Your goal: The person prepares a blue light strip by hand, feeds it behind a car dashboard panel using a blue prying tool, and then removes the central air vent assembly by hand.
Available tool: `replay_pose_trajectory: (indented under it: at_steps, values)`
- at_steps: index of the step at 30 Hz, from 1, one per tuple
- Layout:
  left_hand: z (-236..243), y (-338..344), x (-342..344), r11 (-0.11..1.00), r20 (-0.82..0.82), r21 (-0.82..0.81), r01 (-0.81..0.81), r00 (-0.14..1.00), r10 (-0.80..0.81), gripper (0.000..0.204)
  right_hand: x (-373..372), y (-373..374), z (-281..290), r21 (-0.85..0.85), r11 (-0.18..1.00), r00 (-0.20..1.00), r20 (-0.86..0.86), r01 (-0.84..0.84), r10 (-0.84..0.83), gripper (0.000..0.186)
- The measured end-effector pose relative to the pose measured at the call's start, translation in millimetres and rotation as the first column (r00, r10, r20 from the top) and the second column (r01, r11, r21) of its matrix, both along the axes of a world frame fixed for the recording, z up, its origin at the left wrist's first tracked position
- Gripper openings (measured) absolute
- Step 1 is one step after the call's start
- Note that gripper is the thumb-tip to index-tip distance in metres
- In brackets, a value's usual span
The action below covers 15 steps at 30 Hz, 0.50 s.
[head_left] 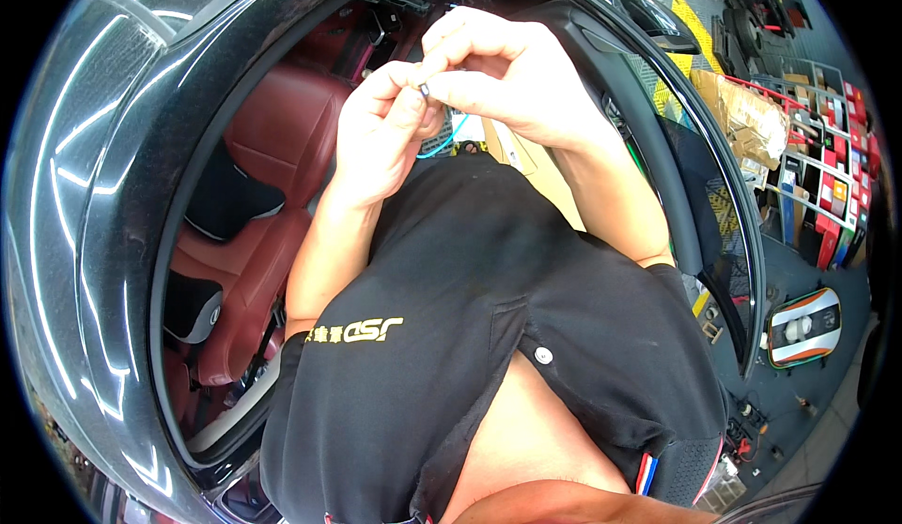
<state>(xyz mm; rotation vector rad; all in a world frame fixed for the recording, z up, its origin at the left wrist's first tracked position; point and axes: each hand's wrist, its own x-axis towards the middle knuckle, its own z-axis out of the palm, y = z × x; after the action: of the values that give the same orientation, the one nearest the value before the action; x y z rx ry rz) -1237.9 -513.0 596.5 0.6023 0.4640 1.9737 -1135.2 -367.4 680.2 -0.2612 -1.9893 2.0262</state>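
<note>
My two hands meet in front of my chest, inside the open doorway of a car. The fingers of my left hand (374,139) are closed in a pinch on a small dark piece (424,90) with a pale end; its exact kind is too small to tell. My right hand (507,78) is also closed, its thumb and fingertips pressed against the same piece from the other side. A thin light-blue cable (449,140) runs just below the hands. Whether it joins the small piece is hidden behind the fingers.
To the left, a dark red car seat (282,129) carries a black cushion (230,195). The open car door (695,157) stands on my right. Beyond it are a cardboard box (742,115), a rack of boxes (817,176) and an orange-and-white case (804,328) on the floor.
</note>
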Motion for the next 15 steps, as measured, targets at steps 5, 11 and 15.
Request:
replay_pose_trajectory:
  at_steps: [5,11,15]
  values:
    - [-2,0,1,0.997,-0.018,-0.068,-0.033,0.999,0.032,0.02,2,4,1,-0.029,0.998,0.998,-0.024,-0.055,0.055,0.011]
    - [-10,1,2,0.996,-0.042,-0.073,-0.056,0.998,0.053,0.018,7,-11,-4,0.29,0.95,0.991,-0.087,0.12,-0.099,0.023]
    - [-14,3,5,0.996,-0.039,-0.071,-0.054,0.998,0.051,0.019,11,-10,-3,0.296,0.948,0.993,-0.045,0.117,-0.108,0.03]
